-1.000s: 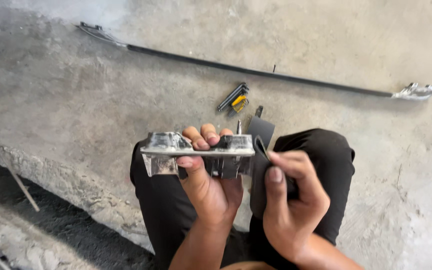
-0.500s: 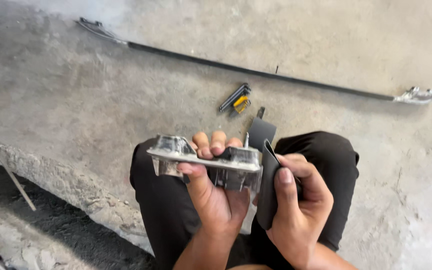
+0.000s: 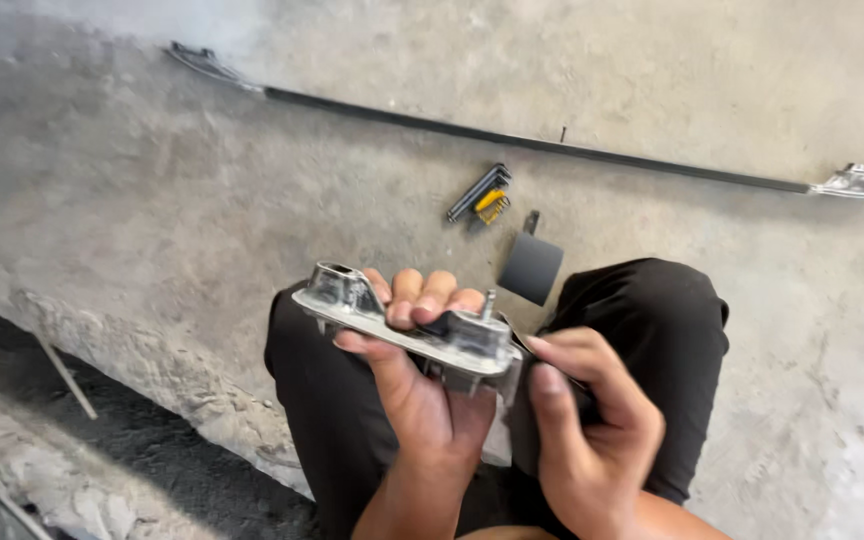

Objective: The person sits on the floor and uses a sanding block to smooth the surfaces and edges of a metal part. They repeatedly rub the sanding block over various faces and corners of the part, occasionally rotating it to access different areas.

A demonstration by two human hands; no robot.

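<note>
Two hands, mine: left hand [image 3: 422,385] fingers wrapped around a silver metal bracket [image 3: 407,325] over my knees; right hand [image 3: 592,430] fingers pinching its end. Risk: bracket twists free, hitting concrete floor [image 3: 202,200].

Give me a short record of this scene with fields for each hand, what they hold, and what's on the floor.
left hand: grips silver metal bracket, tilted
right hand: at the bracket's right end, on a dark part that is mostly hidden
floor: rough concrete
beyond the knees: long dark rod, black and yellow tool, dark flat piece
</note>
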